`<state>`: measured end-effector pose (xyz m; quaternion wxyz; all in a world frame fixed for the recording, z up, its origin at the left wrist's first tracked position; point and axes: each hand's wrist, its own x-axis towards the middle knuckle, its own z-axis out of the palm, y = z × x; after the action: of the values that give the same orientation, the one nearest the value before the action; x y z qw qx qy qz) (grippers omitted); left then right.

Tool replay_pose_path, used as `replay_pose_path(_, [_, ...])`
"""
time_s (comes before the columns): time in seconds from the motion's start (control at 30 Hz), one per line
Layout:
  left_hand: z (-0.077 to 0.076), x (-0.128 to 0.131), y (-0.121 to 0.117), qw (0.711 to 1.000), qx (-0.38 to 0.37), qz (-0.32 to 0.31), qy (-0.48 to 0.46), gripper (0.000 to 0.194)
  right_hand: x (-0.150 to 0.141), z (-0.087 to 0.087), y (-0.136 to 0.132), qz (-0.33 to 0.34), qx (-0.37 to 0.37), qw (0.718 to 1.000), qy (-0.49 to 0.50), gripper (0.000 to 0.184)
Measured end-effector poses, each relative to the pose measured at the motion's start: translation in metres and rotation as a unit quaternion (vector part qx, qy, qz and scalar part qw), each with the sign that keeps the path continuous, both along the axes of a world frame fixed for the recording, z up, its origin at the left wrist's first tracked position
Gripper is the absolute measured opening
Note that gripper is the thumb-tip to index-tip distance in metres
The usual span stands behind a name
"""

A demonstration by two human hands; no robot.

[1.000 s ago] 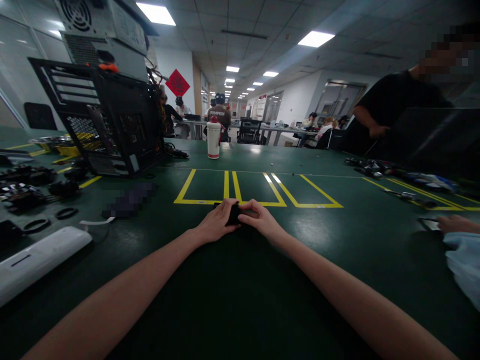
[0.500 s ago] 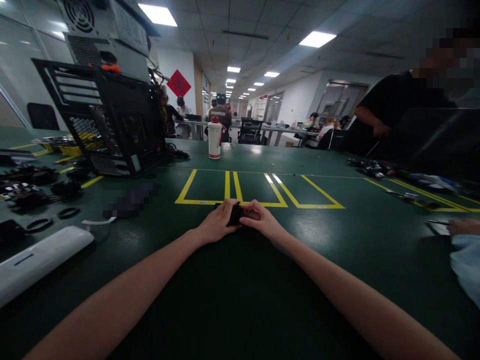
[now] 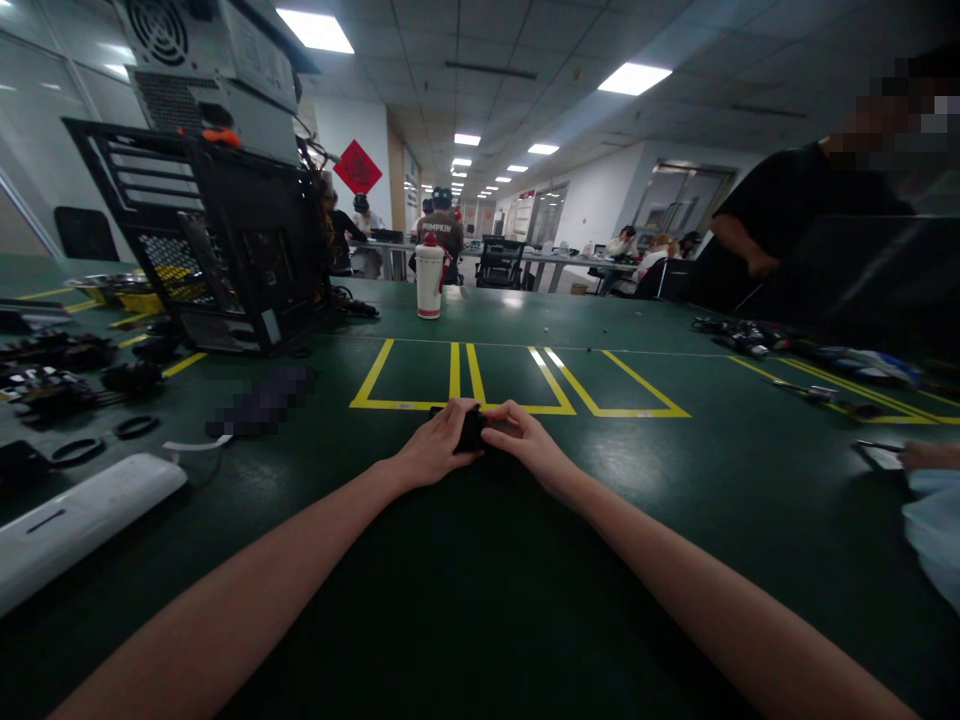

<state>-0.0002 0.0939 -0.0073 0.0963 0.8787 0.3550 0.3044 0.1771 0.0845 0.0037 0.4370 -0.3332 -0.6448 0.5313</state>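
Observation:
A small black block-like object sits between my hands, just in front of the yellow tape frames on the green table. My left hand is wrapped around its left side, thumb toward me and fingers over the top. From the other side, my right hand touches its right face with curled fingers, thumb and fingertips close together. The object's exact kind is too dark to make out, and my left hand covers much of it.
An open black computer case bears a metal power supply at left. A white cup stands behind the tape frames. A long white device lies near left. At right, another person's hand is by a phone-like slab.
My left hand stays in place on the black object; the right fingertips have shifted very slightly. At far right, the other person's phone-like slab has tilted and moved a little left.

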Motion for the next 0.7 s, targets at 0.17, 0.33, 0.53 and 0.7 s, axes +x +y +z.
replay_pose_path(0.17, [0.0006, 0.0002, -0.0005, 1.0, 0.001, 0.001, 0.0, 0.059, -0.0031, -0.0016, 0.0016, -0.047, 0.001, 0.999, -0.003, 0.027])
replay_pose_path(0.33, [0.0, 0.0006, 0.0001, 1.0, 0.008, -0.001, -0.004, 0.059, -0.0007, -0.0011, 0.0033, -0.026, -0.027, 0.999, -0.019, 0.031])
replay_pose_path(0.53, [-0.0009, 0.0005, 0.0009, 1.0, 0.009, 0.004, 0.005, 0.061, -0.0009, -0.0021, 0.0011, -0.013, -0.01, 1.0, 0.02, 0.023])
replay_pose_path(0.7, [0.0003, 0.0007, 0.0, 1.0, 0.003, 0.004, -0.001, 0.059, -0.0033, -0.0036, 0.0028, -0.056, -0.032, 0.998, -0.006, 0.03])
